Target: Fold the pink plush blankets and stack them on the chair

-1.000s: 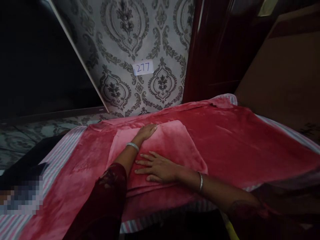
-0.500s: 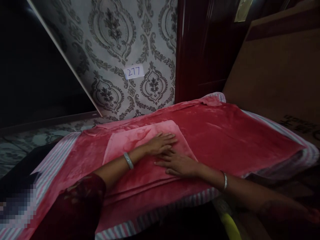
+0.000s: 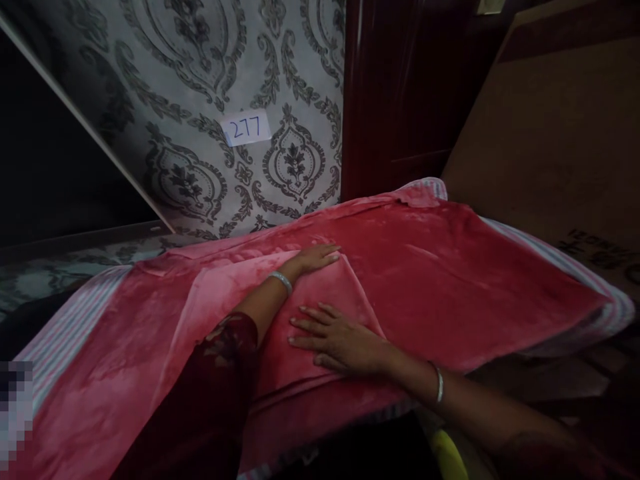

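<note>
A folded piece of red plush fabric (image 3: pixel 280 360) lies flat on a larger spread of the same red plush cloth (image 3: pixel 430 287). My left hand (image 3: pixel 317 258) reaches to the far edge of the folded piece, fingers stretched out and lying on it. Nearer to me, my right hand (image 3: pixel 343 341) rests flat on the folded piece with its fingers spread. The hands are apart, and neither grips anything. Under the red cloth, a striped cloth (image 3: pixel 85 333) shows along the edges.
Behind the cloth rises a patterned wall (image 3: pixel 295 153) with a paper label (image 3: pixel 247 127) reading 277. A dark red door (image 3: pixel 390 100) is beside it. A large cardboard box (image 3: pixel 550 133) leans at the right, a dark panel (image 3: pixel 50 153) at the left. Something yellow (image 3: pixel 449 457) shows below.
My left hand has slid away from me to the folded piece's far edge, leaving my right hand. My right hand stays flat, fingers more spread. The view has shifted slightly.
</note>
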Demonstrator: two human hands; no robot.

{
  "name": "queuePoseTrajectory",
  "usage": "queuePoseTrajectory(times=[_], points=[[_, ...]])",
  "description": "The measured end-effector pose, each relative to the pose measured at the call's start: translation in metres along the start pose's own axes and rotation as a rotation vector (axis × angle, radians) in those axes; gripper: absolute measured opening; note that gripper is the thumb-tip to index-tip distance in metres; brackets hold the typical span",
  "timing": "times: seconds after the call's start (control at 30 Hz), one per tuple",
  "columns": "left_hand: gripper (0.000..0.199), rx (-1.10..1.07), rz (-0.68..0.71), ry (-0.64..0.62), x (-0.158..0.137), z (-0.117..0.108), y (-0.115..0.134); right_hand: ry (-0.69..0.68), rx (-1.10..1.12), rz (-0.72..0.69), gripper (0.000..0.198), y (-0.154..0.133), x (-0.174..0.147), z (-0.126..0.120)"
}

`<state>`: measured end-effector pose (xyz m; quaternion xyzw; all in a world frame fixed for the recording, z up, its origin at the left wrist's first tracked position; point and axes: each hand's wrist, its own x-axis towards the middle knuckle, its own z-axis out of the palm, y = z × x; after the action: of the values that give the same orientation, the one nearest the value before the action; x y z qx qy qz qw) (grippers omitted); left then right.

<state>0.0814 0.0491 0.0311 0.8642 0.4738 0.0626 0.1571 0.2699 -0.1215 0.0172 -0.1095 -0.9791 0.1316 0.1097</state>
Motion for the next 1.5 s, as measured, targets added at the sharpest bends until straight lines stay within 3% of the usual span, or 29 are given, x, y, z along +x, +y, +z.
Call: queuePoseTrajectory(times=[0.17,0.4,0.57,0.7,0.8,0.93,1.07,1.3,1.4,1.5], points=[[0.060,0.029,-0.103,0.083,0.005,0.000,-0.007,0.003,0.008,-0.004,0.057,0.004,0.001,0.002],[0.060,0.215,-0.127,0.130,0.002,-0.020,0.023,0.015,-0.011,-0.006,0.054,0.007,0.002,0.005],[0.060,0.207,0.076,0.123,-0.057,-0.033,0.043,0.006,-0.024,-0.011,0.054,0.005,0.000,0.004],[0.059,0.181,0.019,0.001,-0.124,-0.029,0.047,-0.018,-0.015,0.007,0.055,0.004,0.002,-0.001],[0.059,0.155,-0.012,0.001,-0.155,-0.020,0.046,-0.006,-0.012,-0.031,0.058,-0.001,0.007,-0.006],[0.057,0.176,-0.001,0.068,-0.168,0.002,0.044,-0.006,-0.033,-0.104,0.062,-0.016,0.012,0.000],[0.058,0.223,0.008,0.129,-0.167,0.019,0.043,-0.001,-0.056,-0.068,0.063,-0.026,0.010,0.017],[0.057,0.184,-0.017,0.093,-0.169,0.013,0.048,0.020,-0.020,-0.041,0.061,-0.023,0.004,0.013],[0.063,0.185,-0.147,0.124,-0.197,0.007,0.054,0.104,-0.019,0.063,0.054,-0.015,-0.012,0.004],[0.069,0.245,-0.314,0.202,-0.249,0.008,0.061,0.210,-0.121,0.253,0.052,-0.005,-0.038,0.003]])
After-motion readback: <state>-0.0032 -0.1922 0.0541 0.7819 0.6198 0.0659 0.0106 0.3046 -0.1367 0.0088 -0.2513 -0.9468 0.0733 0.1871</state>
